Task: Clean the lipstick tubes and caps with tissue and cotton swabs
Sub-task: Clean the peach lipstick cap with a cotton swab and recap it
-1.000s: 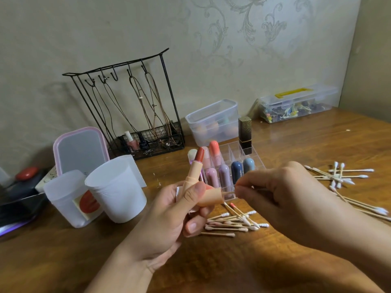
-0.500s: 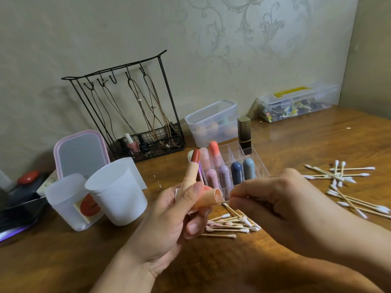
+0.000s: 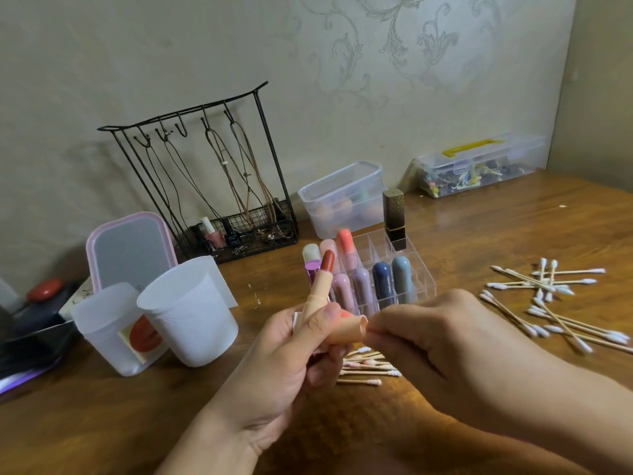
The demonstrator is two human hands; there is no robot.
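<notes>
My left hand [image 3: 291, 358] grips an open peach lipstick tube [image 3: 320, 287], its red-brown stick pointing up, together with the tube's peach cap [image 3: 347, 332], whose mouth faces right. My right hand [image 3: 442, 341] has its fingertips pinched right at the cap's mouth; the cotton swab it holds is hidden by the fingers. Behind the hands stands a clear divided organizer [image 3: 423, 272] with several capped lipsticks [image 3: 380, 281]. Used swabs with pink tips [image 3: 366, 366] lie under the hands.
Clean cotton swabs [image 3: 548, 303] are scattered on the wooden table at right. Two white plastic cups [image 3: 186, 313] and a pink-framed mirror [image 3: 130, 250] stand at left. A black wire jewellery rack [image 3: 219, 186], a clear lidded box [image 3: 344, 200] and a clear case [image 3: 479, 166] line the wall.
My right hand has moved left until its fingertips meet the cap's mouth. The swab shaft seen between hand and cap earlier is out of sight.
</notes>
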